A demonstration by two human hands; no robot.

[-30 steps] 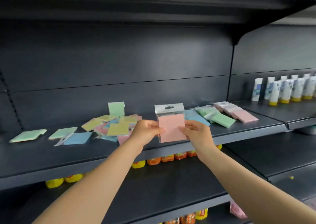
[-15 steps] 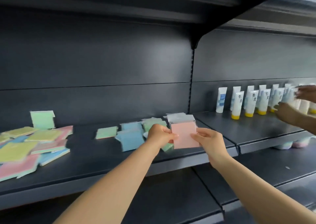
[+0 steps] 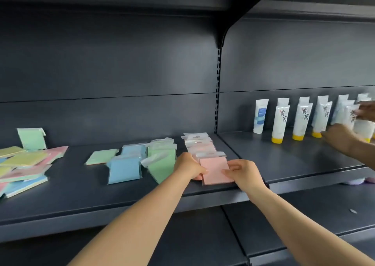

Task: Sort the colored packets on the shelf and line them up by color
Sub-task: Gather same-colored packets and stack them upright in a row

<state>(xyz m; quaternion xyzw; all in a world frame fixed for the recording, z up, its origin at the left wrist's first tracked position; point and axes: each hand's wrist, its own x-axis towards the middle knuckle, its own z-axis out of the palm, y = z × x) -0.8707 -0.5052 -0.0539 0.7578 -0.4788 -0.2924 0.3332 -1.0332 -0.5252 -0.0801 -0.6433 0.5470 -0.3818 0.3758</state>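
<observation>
Both hands, left [image 3: 187, 167] and right [image 3: 244, 172], pinch pink packet [image 3: 215, 170] at shelf [image 3: 121, 196] front edge. Green packets [image 3: 162, 164] just left; pink row [image 3: 199, 144] behind. Second person's hands [image 3: 341, 138] among tubes [image 3: 280, 121], well right.

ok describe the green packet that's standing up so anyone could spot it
Start at the dark shelf holding the coloured packets and look to its far left, at the back. The green packet leans against the back wall behind the mixed pile; it is the only packet standing, all others lie flat.

Shop, dark shelving [image 3: 142, 202], stocked tubes [image 3: 280, 121]
</observation>
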